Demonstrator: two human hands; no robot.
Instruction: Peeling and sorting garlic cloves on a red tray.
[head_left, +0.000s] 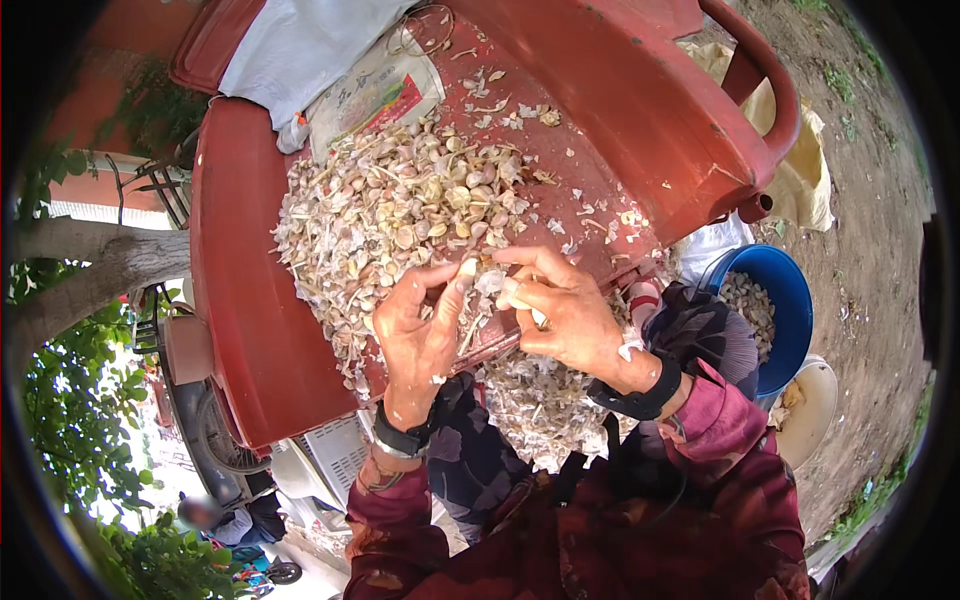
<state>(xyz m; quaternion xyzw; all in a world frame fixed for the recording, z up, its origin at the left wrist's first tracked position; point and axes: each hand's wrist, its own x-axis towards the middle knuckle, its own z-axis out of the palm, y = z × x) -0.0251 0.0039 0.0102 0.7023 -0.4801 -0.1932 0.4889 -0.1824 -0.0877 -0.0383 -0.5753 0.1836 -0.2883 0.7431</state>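
Observation:
My left hand (417, 330) pinches a pale garlic clove (468, 268) between thumb and forefinger, at the near edge of a large heap of garlic cloves (405, 195). Close beside it on the right is my right hand (559, 304), its fingers curled and the forefinger stretched toward that clove. Another whitish clove (538, 317) shows tucked within the right hand's fingers. Thin papery garlic skin (491, 282) lies between the two hands; whether a finger touches it I cannot tell. The heap, mixed with dry stalks and skins, rests on a red metal bed (525, 172).
A blue bucket (796, 300) holding cloves stands at the right, beside a pale bucket (821, 409). Discarded garlic skins (540, 397) lie below the bed's edge. A printed sack (360, 97) is behind the heap. A tree trunk (97, 251) and a person (236, 521) appear at left.

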